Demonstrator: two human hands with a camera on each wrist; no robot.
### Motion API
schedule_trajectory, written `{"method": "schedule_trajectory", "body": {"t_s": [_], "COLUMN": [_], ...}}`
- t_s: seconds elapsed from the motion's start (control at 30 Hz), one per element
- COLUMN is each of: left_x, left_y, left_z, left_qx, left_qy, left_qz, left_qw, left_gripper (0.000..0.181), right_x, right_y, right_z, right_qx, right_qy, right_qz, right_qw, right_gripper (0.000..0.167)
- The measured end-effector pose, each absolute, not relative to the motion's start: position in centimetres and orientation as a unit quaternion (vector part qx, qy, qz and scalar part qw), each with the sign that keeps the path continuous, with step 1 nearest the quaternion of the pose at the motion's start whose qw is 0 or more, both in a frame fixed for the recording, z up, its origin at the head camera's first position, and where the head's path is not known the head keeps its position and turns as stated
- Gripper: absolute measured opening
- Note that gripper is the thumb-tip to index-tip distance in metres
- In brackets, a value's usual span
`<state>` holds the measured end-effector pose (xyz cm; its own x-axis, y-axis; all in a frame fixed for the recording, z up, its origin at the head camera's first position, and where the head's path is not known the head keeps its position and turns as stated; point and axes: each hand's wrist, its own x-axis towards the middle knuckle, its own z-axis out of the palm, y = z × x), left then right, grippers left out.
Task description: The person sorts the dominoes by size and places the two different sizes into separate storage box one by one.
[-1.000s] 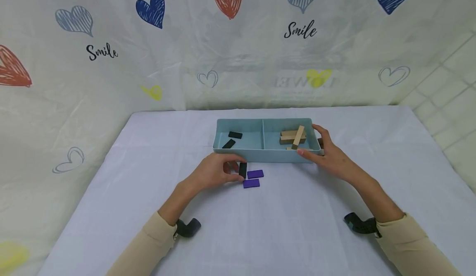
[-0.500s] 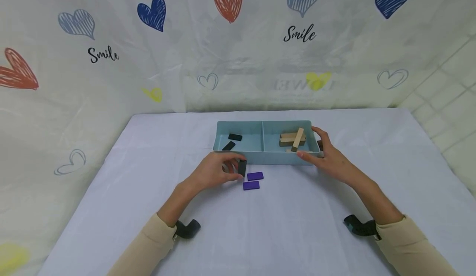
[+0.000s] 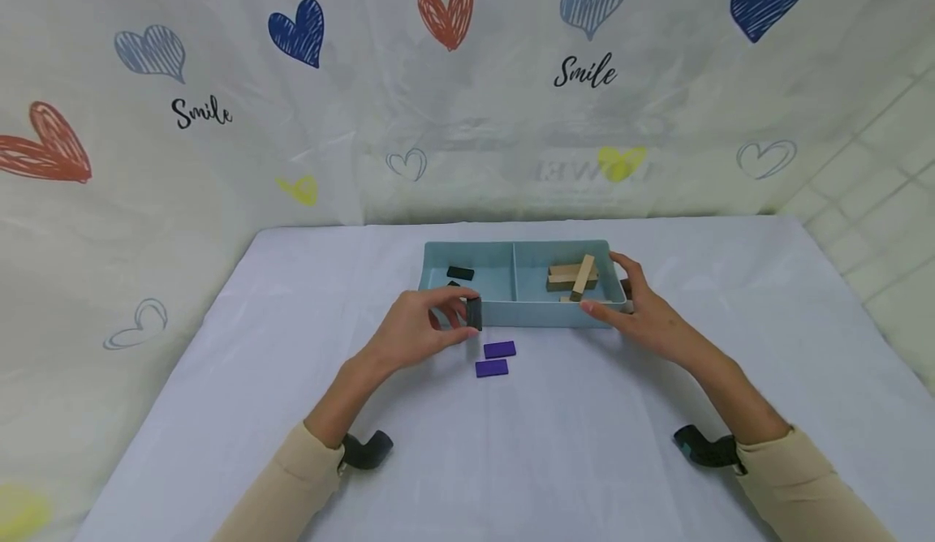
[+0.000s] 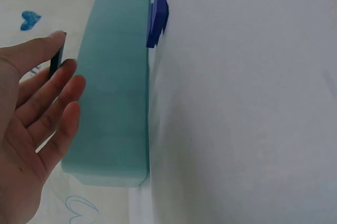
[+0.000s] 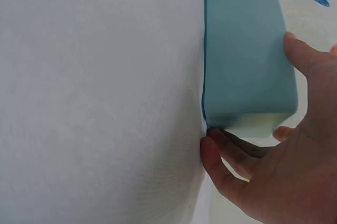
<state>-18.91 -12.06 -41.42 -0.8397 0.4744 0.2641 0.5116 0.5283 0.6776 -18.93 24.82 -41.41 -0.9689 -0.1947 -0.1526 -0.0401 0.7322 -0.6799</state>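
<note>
My left hand (image 3: 418,327) pinches a small black block (image 3: 474,315) between thumb and fingertip, raised in front of the light blue two-part tray (image 3: 540,315). From the left wrist, the block (image 4: 57,61) shows edge-on above the tray's side, the other fingers spread free. With my right hand (image 3: 650,312) I hold the tray's right end, thumb at the front rim and fingers round the corner. Black blocks (image 3: 460,273) lie in the left compartment, one partly hidden behind my left hand. Two purple blocks (image 3: 500,350) lie on the table before the tray.
Several plain wooden blocks (image 3: 561,281) lie in the tray's right compartment, one leaning across the others. A white cloth (image 3: 555,445) covers the table. Behind its far edge hangs a sheet (image 3: 497,120) printed with hearts.
My left hand has lifted the black block off the table beside the purple blocks and up toward the tray's front rim. The right hand keeps its hold on the tray.
</note>
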Motion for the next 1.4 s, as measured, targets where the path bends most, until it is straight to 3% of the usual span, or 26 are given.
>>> {"method": "schedule_trajectory", "body": {"t_s": [0.67, 1.17, 1.4], "left_x": [-20.4, -21.9, -22.4], "left_y": [-12.5, -12.1, -11.9], "left_z": [-40.8, -41.0, -40.9], "left_qx": [-0.255, -0.244, -0.219], "left_qy": [-0.857, -0.861, -0.875], "left_qz": [-0.440, -0.415, -0.399], "left_qw": [0.080, 0.167, 0.163], "left_gripper": [0.044, 0.044, 0.045], "right_x": [-18.9, -18.9, -18.6], "right_y": [24.8, 24.8, 24.7], "right_z": [-41.4, -41.7, -41.5], "right_qx": [-0.066, -0.058, -0.058], "right_qy": [0.921, 0.921, 0.923], "right_qz": [-0.368, -0.370, -0.364], "right_qw": [0.107, 0.110, 0.109], "right_gripper": [0.102, 0.103, 0.103]}}
